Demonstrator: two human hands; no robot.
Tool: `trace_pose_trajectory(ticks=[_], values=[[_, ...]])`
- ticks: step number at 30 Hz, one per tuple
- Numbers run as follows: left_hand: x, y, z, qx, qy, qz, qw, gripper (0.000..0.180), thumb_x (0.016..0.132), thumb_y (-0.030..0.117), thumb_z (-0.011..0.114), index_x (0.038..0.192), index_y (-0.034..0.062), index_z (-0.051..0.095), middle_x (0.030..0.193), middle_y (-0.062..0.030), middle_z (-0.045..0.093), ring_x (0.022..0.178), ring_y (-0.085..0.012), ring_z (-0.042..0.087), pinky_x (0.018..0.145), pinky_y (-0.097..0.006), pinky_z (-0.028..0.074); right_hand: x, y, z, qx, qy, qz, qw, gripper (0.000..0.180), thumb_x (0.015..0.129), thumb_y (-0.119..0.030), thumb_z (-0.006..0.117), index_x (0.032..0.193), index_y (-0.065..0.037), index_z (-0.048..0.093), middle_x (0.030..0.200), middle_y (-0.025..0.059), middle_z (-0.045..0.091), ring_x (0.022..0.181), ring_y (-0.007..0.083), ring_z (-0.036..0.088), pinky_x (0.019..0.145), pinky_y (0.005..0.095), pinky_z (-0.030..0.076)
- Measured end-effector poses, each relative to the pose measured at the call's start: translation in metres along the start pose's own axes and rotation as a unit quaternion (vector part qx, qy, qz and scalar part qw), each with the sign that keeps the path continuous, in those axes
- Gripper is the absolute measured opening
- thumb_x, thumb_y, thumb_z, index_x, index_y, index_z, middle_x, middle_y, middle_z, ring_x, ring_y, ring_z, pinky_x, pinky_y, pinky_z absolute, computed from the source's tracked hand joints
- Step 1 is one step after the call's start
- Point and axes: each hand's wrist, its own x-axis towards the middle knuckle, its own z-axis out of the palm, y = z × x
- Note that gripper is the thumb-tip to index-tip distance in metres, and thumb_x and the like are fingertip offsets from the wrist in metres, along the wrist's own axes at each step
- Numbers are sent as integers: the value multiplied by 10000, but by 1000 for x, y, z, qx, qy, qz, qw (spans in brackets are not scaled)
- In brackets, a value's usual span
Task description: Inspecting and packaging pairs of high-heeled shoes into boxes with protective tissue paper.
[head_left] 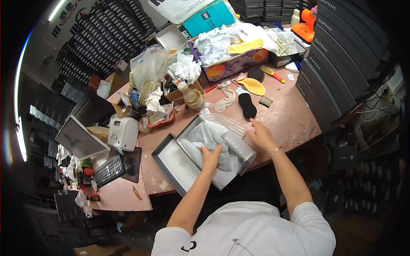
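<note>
A dark grey shoe box (pixel 218 186) lies open at the table's front edge, with its lid (pixel 179 168) tilted against its left side. Crumpled white tissue paper (pixel 205 133) fills the box, and a clear ribbed plastic piece (pixel 239 147) lies along its right part. My left hand (pixel 210 160) rests on the tissue, thumb and fingers apart; whatever is under the paper is hidden. Just right of the box is my right hand (pixel 261 136), its index finger stretched toward a black, sole-shaped pad (pixel 247 106). Its other fingers are partly bent, with nothing visible in them.
Behind the pad lie a small sponge block (pixel 265 101), a yellow insole (pixel 252 86) and a yellow-red brush (pixel 273 74). A bottle (pixel 192 98) and a purple carton (pixel 235 64) stand farther back. Stacked dark boxes (pixel 329 81) rise at right; a keyboard (pixel 109 170) lies left.
</note>
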Motion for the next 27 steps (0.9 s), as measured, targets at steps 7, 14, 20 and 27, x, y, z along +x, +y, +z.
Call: trace_pose_trajectory(ticks=[7, 14, 20, 27], values=[[-6, 6, 4, -172, -1, 13, 985, 891, 736, 21, 663, 1444, -74, 130, 1394, -213, 335, 1291, -268, 347, 1045, -332, 330, 8, 4, 46, 100, 28, 11, 995, 206, 853, -192, 574, 896, 9, 580, 755, 176, 590, 695, 305, 611, 640, 380, 502], [23, -6, 52, 78, 164, 104, 978, 810, 748, 136, 699, 1372, -95, 238, 1368, -283, 356, 1300, -385, 335, 1089, -382, 264, 61, -87, -46, 256, -167, 56, 950, 185, 914, -160, 528, 781, -31, 528, 646, 5, 529, 510, 53, 491, 434, 213, 401], [9, -9, 4, 149, -51, 144, 977, 879, 715, 276, 739, 1349, -95, 256, 1343, -345, 382, 1254, -430, 405, 1026, -391, 353, 73, -57, -46, 186, -89, -24, 978, 208, 949, -237, 507, 829, -72, 545, 666, -45, 484, 583, 39, 468, 471, 204, 372], [-1, -21, -76, 255, -29, 160, 953, 679, 685, 200, 732, 1224, -90, 437, 1112, -263, 609, 1019, -396, 606, 881, -406, 470, 67, -111, -67, 576, -257, 68, 773, 274, 985, -325, 452, 1015, -66, 538, 986, 53, 572, 729, 173, 640, 570, 258, 519]])
